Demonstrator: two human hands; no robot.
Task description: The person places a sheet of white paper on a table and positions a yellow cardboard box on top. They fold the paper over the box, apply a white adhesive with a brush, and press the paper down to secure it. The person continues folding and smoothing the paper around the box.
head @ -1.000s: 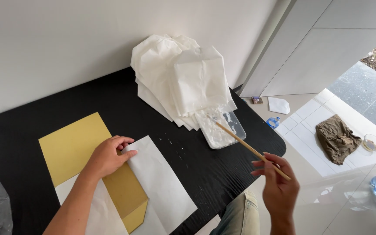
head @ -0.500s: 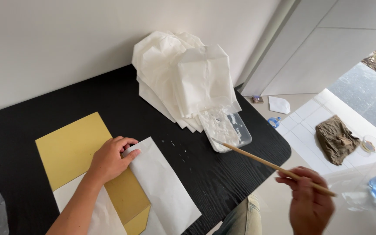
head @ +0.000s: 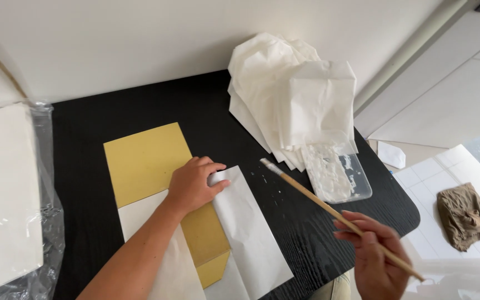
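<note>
**Paper, card and brush: light things that need a soft hold**

Black wood-grain table carries everything you work with, so begin from it. On its far right part lies a heap of white folded paper pieces; they look thin, crumpled and very light, and I judge a small draught could move them.

At the left edge you see a stack of white sheets in clear plastic wrap, well apart from your hands.

In the middle lies the yellow card, flat on the table. It seems stiffer than the paper, but it is still thin, so it may bend if you lift it by one corner. A white paper sheet is folded over and around it. Your left hand presses down on this fold with fingers spread and slightly curled, grasping nothing, only holding the paper flat. Keep the pressure broad, because such paper probably creases and tears easily, most of all when wet.

Just beside the heap stands a clear plastic tray with white paste; this will be sticky.

Your right hand pinches the thin wooden brush near its back end, its tip hanging above the table near the sheet. It is light and stiff.
</note>
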